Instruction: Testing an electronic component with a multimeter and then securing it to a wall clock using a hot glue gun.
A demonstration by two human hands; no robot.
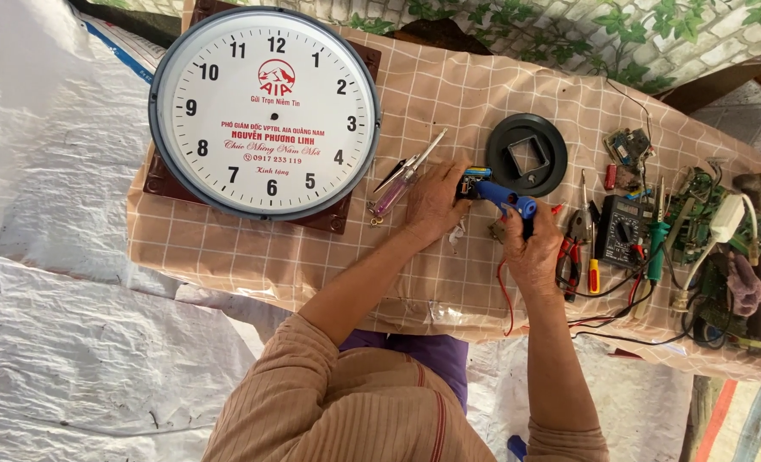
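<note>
Bkgd: low surface (449, 94) w/ beige checked cloth runs upper centre to right edge. White crinkled plastic sheet (47, 257) covers floor at left & bottom. Leaf-and-brick patterned wall covering (569, 26) along top edge. Even daylight, soft shadows.

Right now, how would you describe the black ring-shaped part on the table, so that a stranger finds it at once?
Start at the big round wall clock on the checked tablecloth. Go to its right, past the screwdrivers, to just above the person's left hand and right hand. There lies the black round plastic ring; only it has a square hole in its middle.
</note>
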